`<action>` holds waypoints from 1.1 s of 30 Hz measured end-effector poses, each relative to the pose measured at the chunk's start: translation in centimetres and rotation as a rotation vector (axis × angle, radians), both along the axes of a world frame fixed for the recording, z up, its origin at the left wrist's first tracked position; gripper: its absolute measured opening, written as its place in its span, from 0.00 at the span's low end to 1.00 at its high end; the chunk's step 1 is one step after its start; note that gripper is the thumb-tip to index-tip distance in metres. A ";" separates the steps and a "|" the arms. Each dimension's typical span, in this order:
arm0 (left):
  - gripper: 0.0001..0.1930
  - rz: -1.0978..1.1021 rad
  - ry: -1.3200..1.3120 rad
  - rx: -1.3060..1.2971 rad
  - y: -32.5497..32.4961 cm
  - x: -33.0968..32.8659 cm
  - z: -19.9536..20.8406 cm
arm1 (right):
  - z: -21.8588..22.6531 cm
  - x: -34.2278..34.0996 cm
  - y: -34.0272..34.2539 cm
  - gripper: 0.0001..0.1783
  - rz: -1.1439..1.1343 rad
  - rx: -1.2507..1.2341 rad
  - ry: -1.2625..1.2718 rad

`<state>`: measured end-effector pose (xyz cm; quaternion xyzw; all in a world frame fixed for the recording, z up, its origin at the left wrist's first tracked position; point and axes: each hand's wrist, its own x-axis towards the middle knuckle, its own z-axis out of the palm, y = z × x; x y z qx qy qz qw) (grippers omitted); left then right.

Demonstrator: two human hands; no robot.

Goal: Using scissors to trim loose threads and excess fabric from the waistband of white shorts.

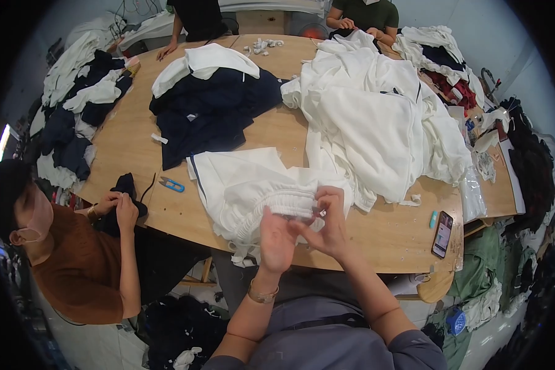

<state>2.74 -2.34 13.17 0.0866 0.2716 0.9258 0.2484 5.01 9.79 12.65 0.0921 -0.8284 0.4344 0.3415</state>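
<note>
Both your hands were pinched on the white garment (246, 185) at the table's (388, 237) near edge: right hand (330, 222) gripping the ribbed waistband, left hand (276, 237) bracing underneath, probably keeping it taut. Blue thread snips (172, 184) lay just left.

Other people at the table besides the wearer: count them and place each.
3: a person in brown at the left edge, a person in black top centre, a person in green top right. More may be hidden.
</note>
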 end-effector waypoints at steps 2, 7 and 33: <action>0.28 0.028 0.144 -0.269 -0.5 -0.2 -0.5 | -0.3 -0.2 0.5 0.25 0.026 -0.051 -0.053; 0.17 -0.016 0.529 -0.848 -2.9 -1.0 0.4 | 0.5 -0.5 1.1 0.23 0.002 -0.168 -0.158; 0.17 0.052 0.461 -1.107 -3.2 -1.1 -1.7 | 0.8 -1.8 2.0 0.13 0.450 -0.958 -0.573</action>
